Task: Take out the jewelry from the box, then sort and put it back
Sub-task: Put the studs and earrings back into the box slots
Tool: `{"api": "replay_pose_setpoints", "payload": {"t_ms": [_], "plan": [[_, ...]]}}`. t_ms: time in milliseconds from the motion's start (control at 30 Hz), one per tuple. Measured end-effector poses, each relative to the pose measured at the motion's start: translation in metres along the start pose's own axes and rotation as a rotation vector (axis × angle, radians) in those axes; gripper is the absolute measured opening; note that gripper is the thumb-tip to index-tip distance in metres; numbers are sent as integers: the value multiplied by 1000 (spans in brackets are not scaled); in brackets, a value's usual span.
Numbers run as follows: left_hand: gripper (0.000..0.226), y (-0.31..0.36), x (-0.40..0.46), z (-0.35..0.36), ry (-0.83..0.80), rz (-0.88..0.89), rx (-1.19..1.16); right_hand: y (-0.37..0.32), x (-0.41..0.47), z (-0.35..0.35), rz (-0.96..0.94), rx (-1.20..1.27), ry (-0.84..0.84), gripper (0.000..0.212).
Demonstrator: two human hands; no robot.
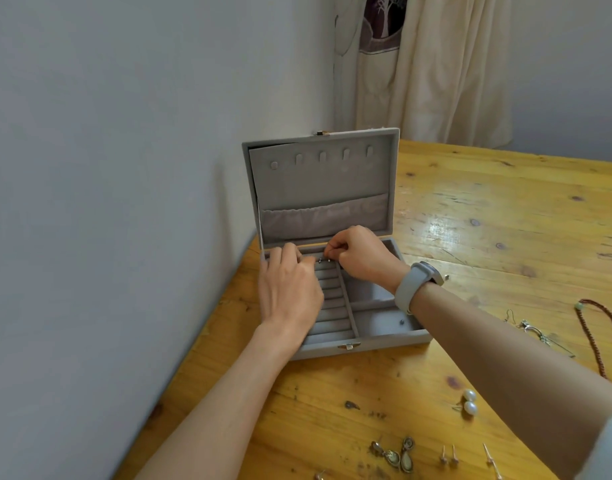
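A grey velvet jewelry box (391,342) stands open on the wooden table, its lid (321,181) upright against the wall. Both my hands are over the far end of the ring-roll section (332,306). My right hand (360,256) pinches a small silver piece (323,260) at the top roll. My left hand (289,289) lies over the left part of the rolls, fingertips touching the same spot. One tiny stud (401,321) sits in the right front compartment.
Loose jewelry lies on the table: pearl earrings (469,402), drop earrings (398,453), pink studs (450,457), silver hook earrings (529,327) and a brown beaded necklace (595,337) at the right edge. The wall stands close on the left, and a curtain hangs behind.
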State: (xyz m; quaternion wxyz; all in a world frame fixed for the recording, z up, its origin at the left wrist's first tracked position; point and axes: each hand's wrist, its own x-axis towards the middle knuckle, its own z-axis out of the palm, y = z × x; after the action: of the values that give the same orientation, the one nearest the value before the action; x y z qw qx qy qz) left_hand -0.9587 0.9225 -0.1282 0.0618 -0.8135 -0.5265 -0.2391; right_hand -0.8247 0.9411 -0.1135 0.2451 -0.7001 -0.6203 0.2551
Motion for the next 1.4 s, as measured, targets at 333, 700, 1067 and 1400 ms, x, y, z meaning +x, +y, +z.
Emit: {"api": "replay_pose_setpoints", "payload": {"t_ms": [333,700,1067,1400], "plan": [[17,4,-8,2,11,7,-42,-6,-6,1,-6,-159,47,16],[25,4,-9,0,-28,-36,-74,12,-34,12,-226,-172,219,27],[34,6,-9,-5,-67,-11,-138,14,-47,10,-279,-270,174,39],[27,13,-69,-60,67,50,-448,4,-130,-8,-361,-50,289,23]]}}
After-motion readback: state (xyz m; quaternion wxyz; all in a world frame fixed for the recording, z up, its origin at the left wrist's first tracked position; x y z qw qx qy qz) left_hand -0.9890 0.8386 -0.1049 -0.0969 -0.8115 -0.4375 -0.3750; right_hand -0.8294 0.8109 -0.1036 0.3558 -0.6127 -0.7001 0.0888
